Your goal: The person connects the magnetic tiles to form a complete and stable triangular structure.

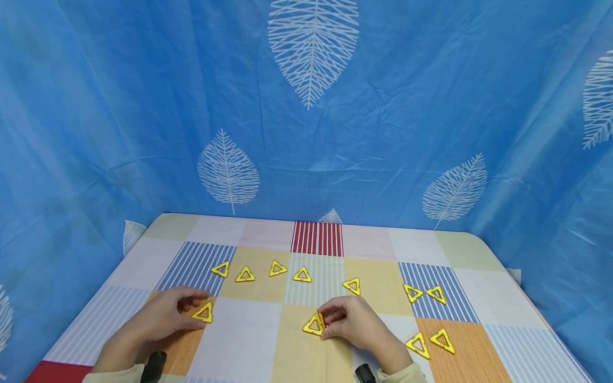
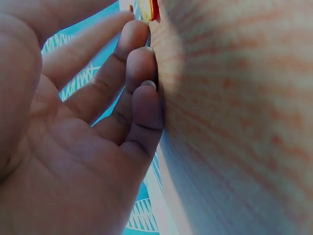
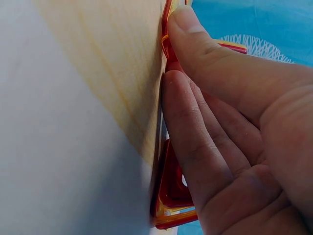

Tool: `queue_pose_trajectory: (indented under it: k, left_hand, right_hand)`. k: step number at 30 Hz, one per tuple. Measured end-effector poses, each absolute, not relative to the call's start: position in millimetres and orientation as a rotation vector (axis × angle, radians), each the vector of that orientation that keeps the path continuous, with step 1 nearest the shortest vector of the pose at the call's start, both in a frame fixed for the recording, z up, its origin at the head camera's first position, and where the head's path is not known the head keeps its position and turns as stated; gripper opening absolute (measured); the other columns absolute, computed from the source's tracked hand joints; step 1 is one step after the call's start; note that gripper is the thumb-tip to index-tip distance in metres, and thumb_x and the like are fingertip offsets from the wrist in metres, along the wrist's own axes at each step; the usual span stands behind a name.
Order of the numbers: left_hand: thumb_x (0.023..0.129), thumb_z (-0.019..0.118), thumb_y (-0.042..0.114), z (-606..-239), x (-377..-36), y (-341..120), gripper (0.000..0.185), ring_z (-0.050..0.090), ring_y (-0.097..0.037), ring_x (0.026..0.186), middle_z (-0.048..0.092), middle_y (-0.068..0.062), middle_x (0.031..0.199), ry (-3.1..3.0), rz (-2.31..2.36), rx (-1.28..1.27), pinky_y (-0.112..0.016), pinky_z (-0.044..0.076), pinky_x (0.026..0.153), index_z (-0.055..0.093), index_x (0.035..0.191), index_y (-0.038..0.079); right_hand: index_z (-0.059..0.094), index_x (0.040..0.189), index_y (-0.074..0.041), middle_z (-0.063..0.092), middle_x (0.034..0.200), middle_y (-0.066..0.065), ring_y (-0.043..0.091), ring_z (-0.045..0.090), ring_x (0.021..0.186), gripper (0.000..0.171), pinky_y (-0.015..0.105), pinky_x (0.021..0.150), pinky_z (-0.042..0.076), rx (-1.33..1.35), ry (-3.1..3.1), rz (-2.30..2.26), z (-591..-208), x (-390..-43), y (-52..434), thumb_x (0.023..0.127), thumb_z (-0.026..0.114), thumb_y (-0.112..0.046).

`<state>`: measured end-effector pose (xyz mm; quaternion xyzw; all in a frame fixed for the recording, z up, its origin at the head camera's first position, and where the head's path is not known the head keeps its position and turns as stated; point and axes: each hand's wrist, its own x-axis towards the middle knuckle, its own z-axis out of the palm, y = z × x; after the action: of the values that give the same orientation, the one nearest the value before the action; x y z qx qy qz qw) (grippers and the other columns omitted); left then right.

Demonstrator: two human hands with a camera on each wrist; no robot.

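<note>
Several flat yellow triangle frames lie on a patchwork-cloth table (image 1: pixel 249 340). My left hand (image 1: pixel 196 311) rests at the near left, with thumb and forefinger curled round one yellow triangle (image 1: pixel 203 312). In the left wrist view the fingertips (image 2: pixel 142 63) touch the cloth, and only an edge of that triangle (image 2: pixel 146 10) shows at the top. My right hand (image 1: pixel 324 323) grips another yellow triangle (image 1: pixel 314 324) near the middle front. The right wrist view shows my right hand (image 3: pixel 176 51) with the thumb on that triangle's (image 3: pixel 171 196) edge and the fingers laid over it.
A row of loose triangles (image 1: pixel 245 274) runs across the middle of the table, and one lone triangle (image 1: pixel 353 285) lies behind my right hand. Two pairs lie to the right (image 1: pixel 423 293) (image 1: pixel 430 342). Blue leaf-print fabric (image 1: pixel 306 133) walls in the back and sides.
</note>
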<state>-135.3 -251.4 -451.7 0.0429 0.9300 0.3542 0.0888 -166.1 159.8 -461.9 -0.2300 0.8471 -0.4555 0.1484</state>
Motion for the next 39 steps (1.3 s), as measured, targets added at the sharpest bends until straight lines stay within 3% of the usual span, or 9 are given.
queue_pose_trajectory:
  k: [14, 21, 31, 39]
  left_hand:
    - [0.081, 0.085, 0.021, -453.3, -136.0, -248.5, 0.043, 0.055, -0.018, 0.090, 0.064, 0.001, 0.103, 2.770, 1.054, 0.072, -0.039, 0.048, 0.080, 0.070, 0.119, 0.007]
    - [0.083, 0.085, 0.028, -447.6, -136.9, -239.3, 0.046, 0.054, -0.018, 0.082, 0.062, 0.001, 0.089, 2.771, 1.142, 0.007, -0.028, 0.046, 0.067, 0.071, 0.123, 0.009]
    - [0.078, 0.084, 0.006, -447.3, -143.2, -222.3, 0.041, 0.054, -0.019, 0.075, 0.059, -0.002, 0.080, 2.677, 1.267, 0.084, -0.028, 0.046, 0.060, 0.073, 0.117, -0.001]
    - [0.081, 0.085, 0.018, -450.1, -146.1, -215.8, 0.039, 0.055, -0.019, 0.076, 0.062, 0.000, 0.081, 2.677, 1.223, 0.198, -0.028, 0.048, 0.063, 0.074, 0.114, 0.001]
  right_hand:
    - [0.076, 0.104, -0.009, 0.071, 0.088, -0.007, 0.010, 0.067, 0.081, 0.032, 0.025, 0.072, 0.054, -0.661, 2.439, -1.302, -462.4, -167.1, 160.2, 0.075, 0.090, -0.013]
    - [0.076, 0.104, -0.010, 0.071, 0.088, -0.008, 0.010, 0.067, 0.081, 0.032, 0.025, 0.072, 0.053, -0.639, 2.436, -1.294, -462.4, -167.6, 160.7, 0.075, 0.089, -0.013]
    - [0.077, 0.104, -0.008, 0.071, 0.088, -0.006, 0.011, 0.067, 0.081, 0.032, 0.025, 0.072, 0.054, -0.648, 2.422, -1.317, -462.3, -166.2, 160.7, 0.075, 0.089, -0.012]
    - [0.077, 0.105, -0.009, 0.072, 0.089, -0.006, 0.011, 0.068, 0.082, 0.032, 0.025, 0.072, 0.054, -0.645, 2.423, -1.315, -462.6, -166.8, 161.3, 0.075, 0.089, -0.012]
